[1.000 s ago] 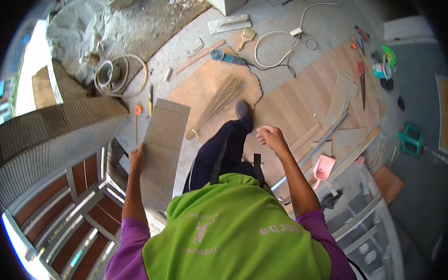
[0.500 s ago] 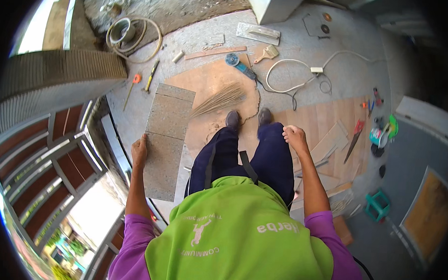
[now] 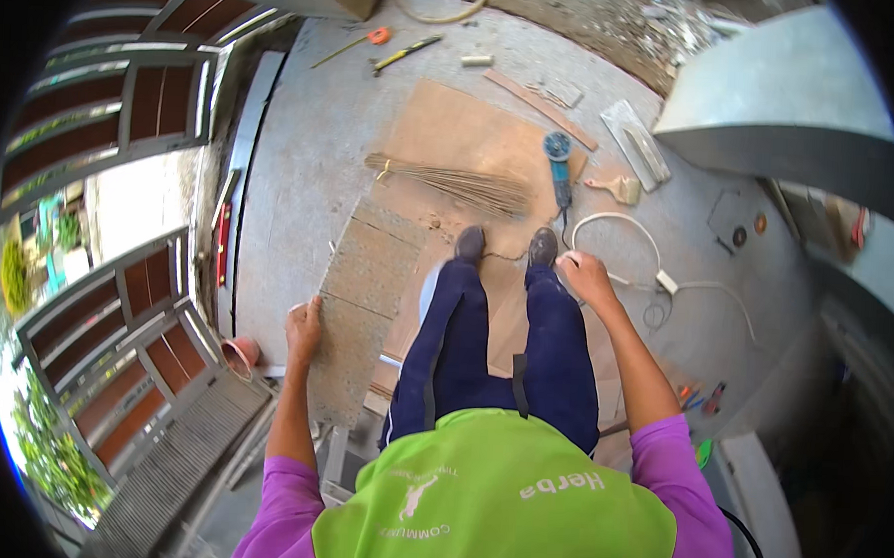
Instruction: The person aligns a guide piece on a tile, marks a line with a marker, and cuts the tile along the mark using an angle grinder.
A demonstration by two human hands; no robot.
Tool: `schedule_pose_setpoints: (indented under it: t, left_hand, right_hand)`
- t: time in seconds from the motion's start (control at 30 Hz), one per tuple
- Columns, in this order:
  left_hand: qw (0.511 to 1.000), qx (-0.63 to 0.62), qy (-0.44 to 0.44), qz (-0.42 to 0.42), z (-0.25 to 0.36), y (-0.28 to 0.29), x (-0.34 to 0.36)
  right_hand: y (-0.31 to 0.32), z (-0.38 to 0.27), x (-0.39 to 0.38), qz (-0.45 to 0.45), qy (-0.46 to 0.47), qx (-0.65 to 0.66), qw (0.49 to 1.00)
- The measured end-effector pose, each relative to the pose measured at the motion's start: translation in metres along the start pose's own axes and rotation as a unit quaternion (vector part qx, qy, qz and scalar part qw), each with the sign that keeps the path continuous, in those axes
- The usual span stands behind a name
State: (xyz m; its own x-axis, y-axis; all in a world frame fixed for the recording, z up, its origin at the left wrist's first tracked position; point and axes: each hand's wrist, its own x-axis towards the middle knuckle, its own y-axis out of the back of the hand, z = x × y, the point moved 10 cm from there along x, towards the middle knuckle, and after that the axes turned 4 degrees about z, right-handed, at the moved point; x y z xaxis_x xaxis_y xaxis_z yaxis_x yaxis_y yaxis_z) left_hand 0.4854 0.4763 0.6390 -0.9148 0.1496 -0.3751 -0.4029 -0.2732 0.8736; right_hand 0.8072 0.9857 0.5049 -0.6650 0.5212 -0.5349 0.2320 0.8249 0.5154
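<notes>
My left hand (image 3: 304,328) grips the left edge of a long, speckled grey-brown tile (image 3: 367,285), which hangs at my left side. Two thin dark lines cross its face. In front of my right thigh, my right hand (image 3: 587,277) is closed with its fingertips pressed together; whatever they hold, if anything, is too small to name. Beyond the tile lies a stick broom (image 3: 451,184) on a brown board (image 3: 424,118). A blue angle grinder (image 3: 559,172) rests at the board's right edge.
A paintbrush (image 3: 620,190), a trowel (image 3: 635,146) and a looped white cable (image 3: 619,218) lie to the right. A hammer (image 3: 407,54) and an orange tape measure (image 3: 379,36) are at the far left. A slatted gate (image 3: 115,344) stands on the left, near an orange-brown pot (image 3: 241,354).
My body and view have turned left, so the floor and tools appear rotated clockwise. The tile has come round with my left hand, still gripped. My right hand stays closed.
</notes>
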Motion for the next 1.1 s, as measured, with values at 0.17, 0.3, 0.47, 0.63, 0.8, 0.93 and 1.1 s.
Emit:
schedule_pose_setpoints:
  t: [0.17,0.3,0.47,0.63,0.8,0.93,1.1]
  left_hand:
    - [0.999,-0.036,0.016,0.023,-0.034,-0.026,-0.063]
    - [0.995,-0.01,0.092,-0.029,-0.079,-0.068,-0.09]
    - [0.989,-0.066,0.134,-0.021,-0.107,-0.126,-0.098]
    - [0.981,-0.039,0.181,-0.063,-0.144,-0.22,-0.07]
    - [0.981,-0.107,0.152,-0.046,-0.164,-0.328,-0.017]
    - [0.974,-0.144,0.174,-0.032,-0.188,-0.376,0.015]
    - [0.968,-0.194,0.158,0.007,-0.228,-0.436,0.058]
  right_hand:
    - [-0.021,0.018,0.021,-0.089,0.029,-0.103,0.99]
    - [-0.039,0.012,0.034,-0.128,0.073,-0.121,0.982]
    - [-0.102,0.0,0.074,-0.175,0.091,-0.177,0.964]
    - [-0.208,0.003,0.155,-0.204,0.153,-0.23,0.939]
    - [-0.323,0.03,0.259,-0.224,0.222,-0.286,0.905]
    - [-0.399,0.051,0.311,-0.216,0.213,-0.341,0.89]
    - [-0.454,0.063,0.362,-0.11,0.312,-0.389,0.86]
